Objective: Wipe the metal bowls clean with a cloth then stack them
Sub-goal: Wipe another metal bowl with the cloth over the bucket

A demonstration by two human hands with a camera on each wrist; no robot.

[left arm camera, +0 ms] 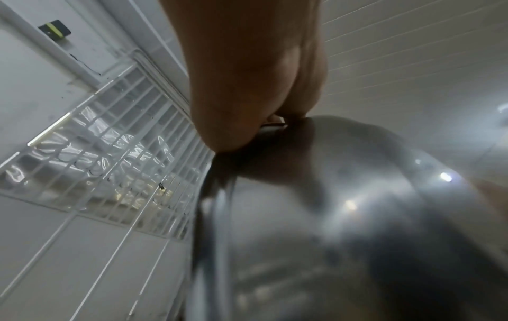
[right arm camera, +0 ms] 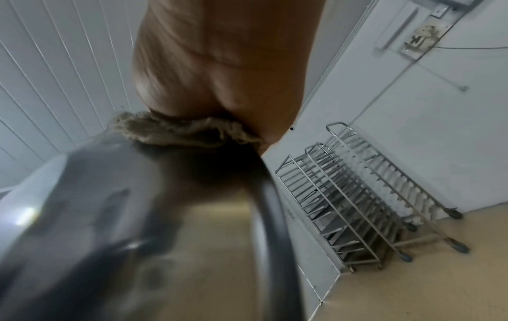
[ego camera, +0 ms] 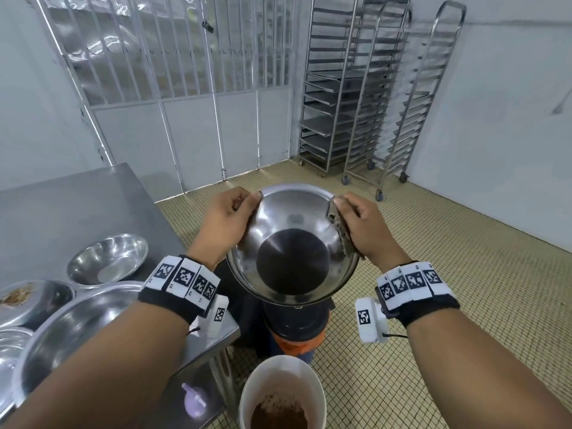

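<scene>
Both hands hold one metal bowl up off the table, tilted toward the person, cloth on its right rim.

Left hand (ego camera: pixel 227 219) pinches the bowl (ego camera: pixel 294 243) at its left rim, fingers curled; right hand (ego camera: pixel 366 229) presses the cloth (ego camera: pixel 340 230) onto the right rim, fingers curled round both. Below the hands stands a white bucket (ego camera: pixel 247 394) of brown powder (directly under the bowl). Risk, as I judge it: rim-only grips on slick steel could slip while rubbing, dropping the bowl into the bucket. Other bowls (ego camera: pixel 108 260) sit left of the left wrist.

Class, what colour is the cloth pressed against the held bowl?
The cloth is beige-tan, clearest in the right wrist view.
</scene>
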